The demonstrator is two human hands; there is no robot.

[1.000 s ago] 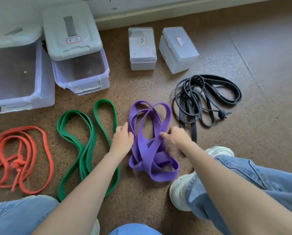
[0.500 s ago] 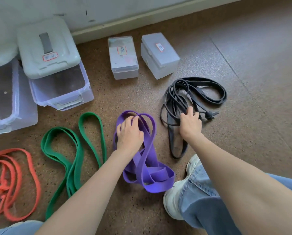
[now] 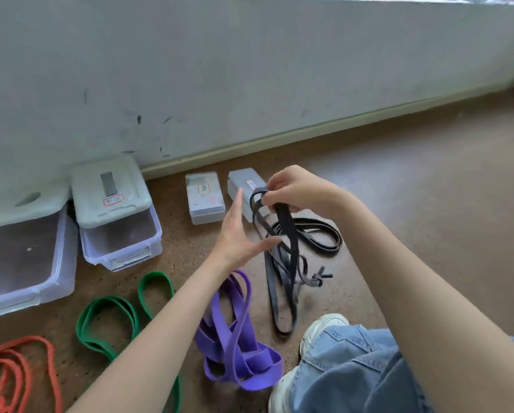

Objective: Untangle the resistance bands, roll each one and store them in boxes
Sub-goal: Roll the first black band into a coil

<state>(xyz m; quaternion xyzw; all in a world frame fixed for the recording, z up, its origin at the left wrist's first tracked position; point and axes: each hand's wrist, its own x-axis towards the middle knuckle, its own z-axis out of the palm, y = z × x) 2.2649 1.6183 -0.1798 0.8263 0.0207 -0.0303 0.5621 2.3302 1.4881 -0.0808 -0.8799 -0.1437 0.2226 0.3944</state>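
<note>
My right hand (image 3: 297,189) pinches the top of the tangled black band (image 3: 288,251) and holds it up, while its loops and a knot trail onto the floor. Just left of the hanging strands, my left hand (image 3: 238,236) is open, fingers spread, thumb touching them. The purple band (image 3: 235,338) lies in a heap under my left forearm. On the floor to the left lie a green band (image 3: 112,323) and an orange band (image 3: 17,371). Two small lidded boxes (image 3: 205,198) (image 3: 244,180) stand near the wall behind my hands.
Two larger clear bins with grey lids (image 3: 115,216) (image 3: 20,251) sit at the left by the wall (image 3: 249,70). My white shoe (image 3: 318,326) and denim-clad leg (image 3: 354,371) are at lower right. Bare brown floor (image 3: 443,189) stretches to the right.
My right hand has lifted the black band off the floor. My left hand has left the purple band and risen open beside the black strands. The view has tilted up toward the wall.
</note>
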